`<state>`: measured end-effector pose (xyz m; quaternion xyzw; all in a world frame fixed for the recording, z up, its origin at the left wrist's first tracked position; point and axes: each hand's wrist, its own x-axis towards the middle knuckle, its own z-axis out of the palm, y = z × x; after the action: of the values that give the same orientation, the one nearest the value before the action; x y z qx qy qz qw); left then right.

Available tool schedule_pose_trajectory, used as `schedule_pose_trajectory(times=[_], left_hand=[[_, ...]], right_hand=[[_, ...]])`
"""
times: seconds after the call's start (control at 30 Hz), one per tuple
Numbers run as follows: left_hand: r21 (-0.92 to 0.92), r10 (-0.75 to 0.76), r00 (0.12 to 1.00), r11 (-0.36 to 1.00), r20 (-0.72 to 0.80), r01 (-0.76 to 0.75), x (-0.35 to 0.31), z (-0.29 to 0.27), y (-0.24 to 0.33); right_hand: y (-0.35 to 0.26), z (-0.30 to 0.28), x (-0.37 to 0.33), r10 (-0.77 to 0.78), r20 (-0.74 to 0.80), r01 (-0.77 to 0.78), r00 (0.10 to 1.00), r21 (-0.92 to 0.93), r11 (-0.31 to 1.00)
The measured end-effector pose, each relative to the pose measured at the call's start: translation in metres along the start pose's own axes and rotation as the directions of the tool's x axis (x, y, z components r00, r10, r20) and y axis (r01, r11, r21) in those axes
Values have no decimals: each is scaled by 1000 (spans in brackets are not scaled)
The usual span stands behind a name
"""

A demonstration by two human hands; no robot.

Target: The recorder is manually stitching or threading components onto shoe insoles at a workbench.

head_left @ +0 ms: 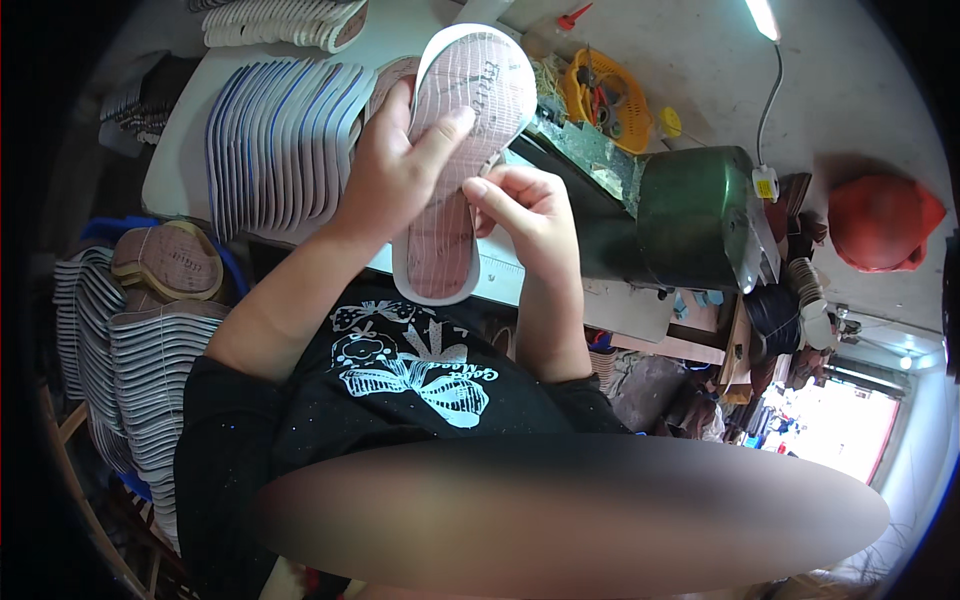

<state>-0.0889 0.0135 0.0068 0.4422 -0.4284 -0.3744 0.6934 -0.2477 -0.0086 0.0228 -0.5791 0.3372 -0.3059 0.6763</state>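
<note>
I hold up an insole (455, 160), pinkish with fine pale lines, dark script near its wide end and a white rim. My left hand (395, 170) grips its left side below the wide end, thumb flat on the top face and fingers partly hidden behind. At the opposite edge, near the narrow middle, my right hand (525, 205) is closed with thumb and fingers pinching the rim. Whether a small bit of something sits in that pinch cannot be seen. Just left of my left hand, a row of similar insoles (285, 140) stands on the white table (175, 180).
Tall stacks of insoles (165, 370) fill a blue container at my left. Another row (285, 25) lies at the table's far edge. To the right are a green machine (695, 215) and a yellow basket (632, 110) of tools. A red bag (880, 225) hangs on the wall.
</note>
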Motion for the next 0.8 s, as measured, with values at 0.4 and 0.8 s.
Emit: schedule_pose_trajectory(times=[0.4,0.8], left_hand=[[421,-36,999,906,-20,41,67,5,-69],[686,61,997,728,-42,-16,91,42,-86]], right_hand=[[18,-22,38,-10,-358,21,934,26,999],[31,-56,7,54,-322,8,945,188,982]])
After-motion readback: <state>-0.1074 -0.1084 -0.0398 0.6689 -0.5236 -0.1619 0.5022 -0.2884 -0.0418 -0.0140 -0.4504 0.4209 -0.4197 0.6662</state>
